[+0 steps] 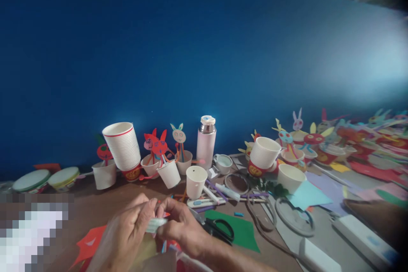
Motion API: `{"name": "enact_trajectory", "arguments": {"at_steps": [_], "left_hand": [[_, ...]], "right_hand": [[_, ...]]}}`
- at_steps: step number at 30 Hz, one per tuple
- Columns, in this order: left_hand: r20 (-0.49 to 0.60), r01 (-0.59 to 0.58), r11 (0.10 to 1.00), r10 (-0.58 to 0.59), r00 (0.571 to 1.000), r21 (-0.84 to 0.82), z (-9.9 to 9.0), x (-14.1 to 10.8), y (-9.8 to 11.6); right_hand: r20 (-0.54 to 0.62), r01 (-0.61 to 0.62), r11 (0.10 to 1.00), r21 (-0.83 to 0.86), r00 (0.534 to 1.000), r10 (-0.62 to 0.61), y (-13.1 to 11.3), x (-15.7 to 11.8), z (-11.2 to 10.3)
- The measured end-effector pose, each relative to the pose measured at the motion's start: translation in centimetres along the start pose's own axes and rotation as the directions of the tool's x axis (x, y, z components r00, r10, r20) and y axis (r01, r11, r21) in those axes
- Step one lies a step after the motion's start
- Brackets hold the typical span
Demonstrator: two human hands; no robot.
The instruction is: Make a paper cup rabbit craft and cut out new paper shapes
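Both hands meet low in the middle of the head view. The fingers of my left hand and my right hand pinch a small pale green-white piece between them; its kind is not clear. A bit of red shows by the fingertips, mostly hidden. Beside my right hand lie black-handled scissors, partly over a green paper sheet. Just beyond the hands are a white utility knife and a white paper cup with a small hole in its side.
Along the blue wall stand a tall stack of paper cups, several cups with paper rabbit heads, and a thermos. Tape rolls, coloured paper and a white power strip lie on the right. Red paper lies left.
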State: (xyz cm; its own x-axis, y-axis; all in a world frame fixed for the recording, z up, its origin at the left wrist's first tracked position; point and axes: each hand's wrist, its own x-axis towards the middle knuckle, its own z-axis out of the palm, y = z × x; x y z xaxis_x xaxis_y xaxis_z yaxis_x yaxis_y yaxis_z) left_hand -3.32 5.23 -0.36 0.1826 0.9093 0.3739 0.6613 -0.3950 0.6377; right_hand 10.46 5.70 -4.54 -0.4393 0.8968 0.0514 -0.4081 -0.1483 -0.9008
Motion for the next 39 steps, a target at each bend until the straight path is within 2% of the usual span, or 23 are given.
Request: {"name": "enact_trajectory", "arguments": {"at_steps": [6, 10, 14, 21, 28, 34, 39], "left_hand": [[-0.034, 0.009, 0.999, -0.011, 0.999, -0.047, -0.2, 0.3, -0.6], [-0.018, 0.001, 0.998, -0.002, 1.000, -0.065, -0.4, 0.4, -1.2], [0.004, 0.001, 0.998, -0.001, 1.000, -0.067, -0.5, 0.5, -1.4], [-0.013, -0.011, 0.999, 0.010, 1.000, -0.041, -1.0, 0.2, -0.1], [-0.075, -0.061, 0.997, 0.059, 0.995, -0.037, -1.3, -0.1, 0.7], [-0.064, -0.064, 0.996, 0.060, 0.996, -0.061, -0.4, -0.3, 0.3], [-0.041, -0.043, 0.994, 0.039, 0.998, -0.101, 0.1, -0.5, 0.2]], "right_hand": [[0.054, 0.002, 0.995, 0.096, 0.999, -0.007, 0.1, 0.1, -0.6], [0.093, -0.006, 0.989, 0.149, 0.996, -0.007, 0.5, 0.0, -1.0], [0.083, -0.002, 0.990, 0.141, 0.996, -0.009, 0.3, 0.0, -1.2], [0.095, 0.003, 0.997, 0.072, 0.995, -0.009, -0.2, -0.1, -0.9], [0.126, 0.093, 0.993, 0.074, 0.987, -0.102, -0.3, 0.1, -0.3], [0.018, 0.087, 0.994, 0.065, 0.996, -0.088, -0.6, 0.2, 0.2], [-0.078, -0.001, 0.999, -0.034, 0.997, -0.002, -1.0, 0.2, 0.7]]}}
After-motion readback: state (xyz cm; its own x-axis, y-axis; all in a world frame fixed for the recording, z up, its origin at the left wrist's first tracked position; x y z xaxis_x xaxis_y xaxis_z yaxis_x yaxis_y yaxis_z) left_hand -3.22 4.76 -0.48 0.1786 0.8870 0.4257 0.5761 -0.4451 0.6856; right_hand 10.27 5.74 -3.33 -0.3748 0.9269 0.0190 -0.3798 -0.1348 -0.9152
